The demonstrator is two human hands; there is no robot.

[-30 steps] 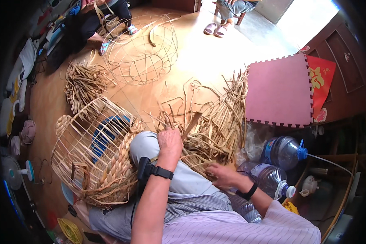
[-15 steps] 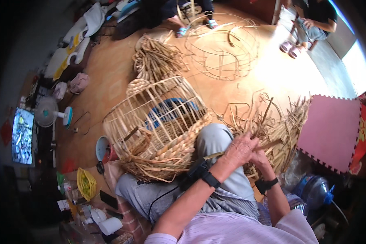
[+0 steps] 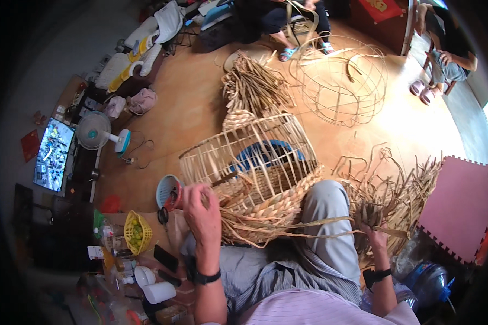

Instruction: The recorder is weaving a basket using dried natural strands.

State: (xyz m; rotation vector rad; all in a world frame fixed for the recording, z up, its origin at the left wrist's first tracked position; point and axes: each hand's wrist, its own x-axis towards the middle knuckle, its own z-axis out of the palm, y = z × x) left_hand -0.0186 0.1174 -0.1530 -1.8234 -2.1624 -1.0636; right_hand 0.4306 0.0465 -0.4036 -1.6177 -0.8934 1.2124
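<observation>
A half-woven basket [image 3: 301,184] of pale canes and thick braided straw rests against my knees, with a blue round thing [image 3: 268,153] showing through its open ribs. My left hand [image 3: 202,219] is raised at its left end, fingers curled; whether anything is in them is hidden. Low on the right, my right hand [image 3: 375,234] is closed around dried straw strips [image 3: 371,214]. Long loose strands [image 3: 322,221] run from the basket's lower edge across my knee toward that hand. Beside it spreads a heap of dry stalks [image 3: 415,187].
Another straw bundle [image 3: 257,84] and a wire frame [image 3: 341,81] lie farther off on the floor. Two people sit at the back. To the left are a fan [image 3: 95,131], a yellow basket of green fruit [image 3: 137,233] and scissors [image 3: 163,216]; a pink mat [image 3: 458,206] lies right.
My hands, together over the right knee before, are now apart: the left has moved to the basket's left end, the right lower and outward. The view has shifted, so the scene sits farther right.
</observation>
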